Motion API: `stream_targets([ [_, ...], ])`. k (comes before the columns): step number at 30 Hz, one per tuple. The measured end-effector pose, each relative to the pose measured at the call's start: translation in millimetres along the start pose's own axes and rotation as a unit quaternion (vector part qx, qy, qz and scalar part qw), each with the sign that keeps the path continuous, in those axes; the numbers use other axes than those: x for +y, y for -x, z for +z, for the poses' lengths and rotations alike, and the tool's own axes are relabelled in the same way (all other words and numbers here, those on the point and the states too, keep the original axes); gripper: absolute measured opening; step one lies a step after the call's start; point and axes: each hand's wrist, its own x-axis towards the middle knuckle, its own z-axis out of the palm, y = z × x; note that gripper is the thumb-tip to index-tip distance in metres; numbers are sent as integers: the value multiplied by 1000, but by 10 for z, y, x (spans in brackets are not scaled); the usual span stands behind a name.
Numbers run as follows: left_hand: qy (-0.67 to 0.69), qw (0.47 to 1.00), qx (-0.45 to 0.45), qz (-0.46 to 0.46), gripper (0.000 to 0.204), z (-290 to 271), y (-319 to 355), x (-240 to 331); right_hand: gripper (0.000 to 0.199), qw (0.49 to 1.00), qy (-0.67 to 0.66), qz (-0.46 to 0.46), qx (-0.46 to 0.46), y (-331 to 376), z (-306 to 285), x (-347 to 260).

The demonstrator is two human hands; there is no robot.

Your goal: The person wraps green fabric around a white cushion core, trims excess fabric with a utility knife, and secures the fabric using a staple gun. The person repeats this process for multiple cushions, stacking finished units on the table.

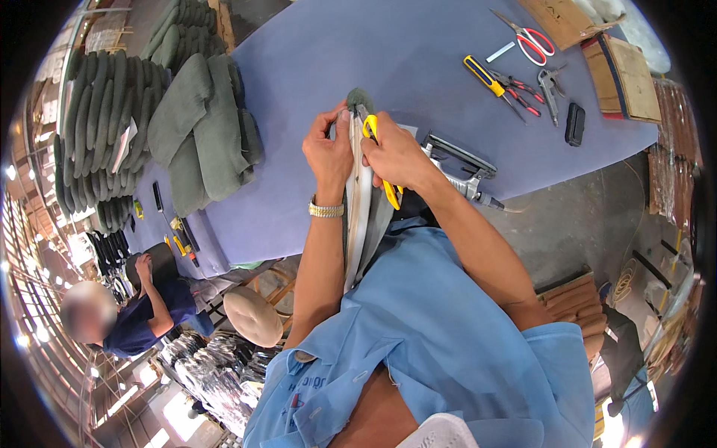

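Note:
A narrow upholstered piece (360, 198) with dark green fabric at its far end and a pale inner side stands on edge between my hands, reaching back toward my shirt. My left hand (329, 149) grips its far end, thumb and fingers pinching the fabric edge. In my right hand (396, 157) is a yellow-handled hand tool (392, 196), its tip against the piece's far end; my fingers hide most of it, so its exact kind is unclear. Beside my right forearm lies a metal staple gun (467, 179) with a hose attached.
Green padded pieces (202, 127) are stacked on the table (299, 60) at the left. Red-handled scissors (534, 46), a yellow screwdriver (485, 76), pliers (523, 93) and a black case (574, 125) lie at far right, near a wooden box (627, 78). Another person (149, 306) works at left.

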Motion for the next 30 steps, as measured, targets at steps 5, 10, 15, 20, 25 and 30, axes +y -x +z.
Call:
stream_targets([
  [5,3,1000,12,-2,19,64,15,31,42,1000,4,16,0,8,-63,-53],
  [10,-1,1000,10,-9,20,114,48,60,30,997,-52,50,-9,-5,-93,-24],
  [15,26,999,12,-30,22,123,43,34,39,998,-48,41,-16,0,-120,-48],
  [20,28,1000,11,7,24,122,50,12,37,998,-51,38,-15,-4,-119,-37],
  [25,-21,998,-8,-65,25,84,45,107,34,998,-54,25,-9,21,-77,-17],
  [30,-1,999,5,-42,25,74,34,64,34,998,-64,23,-4,-9,-41,-12],
])
